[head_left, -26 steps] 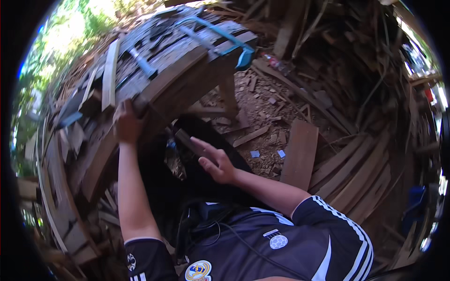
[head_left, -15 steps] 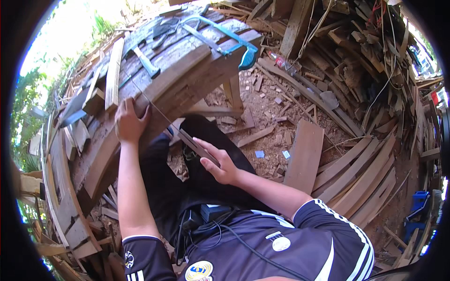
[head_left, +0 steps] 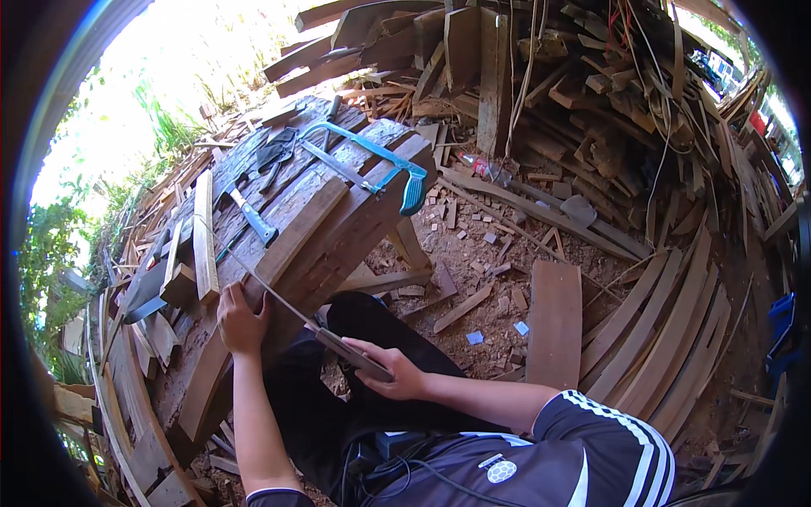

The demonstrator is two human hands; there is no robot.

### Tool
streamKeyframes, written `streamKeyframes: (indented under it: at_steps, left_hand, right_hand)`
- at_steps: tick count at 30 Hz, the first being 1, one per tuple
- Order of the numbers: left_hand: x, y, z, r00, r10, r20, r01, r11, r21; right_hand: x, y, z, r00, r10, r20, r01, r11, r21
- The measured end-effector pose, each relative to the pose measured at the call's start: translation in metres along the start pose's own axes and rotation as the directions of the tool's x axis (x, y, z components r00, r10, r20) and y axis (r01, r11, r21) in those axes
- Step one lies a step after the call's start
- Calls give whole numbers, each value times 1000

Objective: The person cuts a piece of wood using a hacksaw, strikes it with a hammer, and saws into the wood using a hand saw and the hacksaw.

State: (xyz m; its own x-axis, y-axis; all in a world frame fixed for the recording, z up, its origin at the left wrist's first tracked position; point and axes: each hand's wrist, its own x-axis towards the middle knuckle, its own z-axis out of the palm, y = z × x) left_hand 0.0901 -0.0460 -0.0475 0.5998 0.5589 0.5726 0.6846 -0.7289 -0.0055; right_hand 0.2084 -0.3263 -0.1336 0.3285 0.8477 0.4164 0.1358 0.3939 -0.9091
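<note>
My right hand (head_left: pixel 395 374) grips the flat brown handle (head_left: pixel 351 351) of a long thin tool. Its narrow blade (head_left: pixel 274 294) runs up and left over the edge of a thick wooden bench (head_left: pixel 308 241). Of the tool's exact kind I cannot be sure; it may be a saw seen edge-on. Beside the blade, my left hand (head_left: pixel 242 321) bends its fingers over the bench edge; what they press on is hidden. Farther along the bench top lie a hammer-like tool with a pale blue handle (head_left: pixel 256 224) and a turquoise hacksaw (head_left: pixel 372 152).
Wooden strips (head_left: pixel 204 237) lie on the bench left of my hand, near a wide blade (head_left: pixel 146 308). A tall scrap-wood pile (head_left: pixel 583 101) stands far right. A wide board (head_left: pixel 554 321) and long curved planks (head_left: pixel 667 338) cover the right-hand floor, among wood chips (head_left: pixel 473 228).
The head view has shifted, so the bench and both hands appear lower. My right hand with the tool has come slightly closer to my left hand, which stays at the bench edge.
</note>
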Motion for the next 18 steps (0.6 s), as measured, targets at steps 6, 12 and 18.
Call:
streamKeyframes:
  at_steps: [6, 12, 18]
  left_hand:
    - [8, -2, 16, 997, 16, 78, -7, 992, -124]
    - [1, -12, -6, 976, 20, 219, 9, 992, -128]
    - [4, -26, 13, 957, 8, 289, 54, 977, -204]
  right_hand:
    - [-13, 3, -4, 989, -1, -146, 0, 1000, -4]
    - [-11, 7, -15, 1000, -7, -28, 6, 998, -59]
    - [-10, 17, -27, 994, -93, 50, 98, 990, -103]
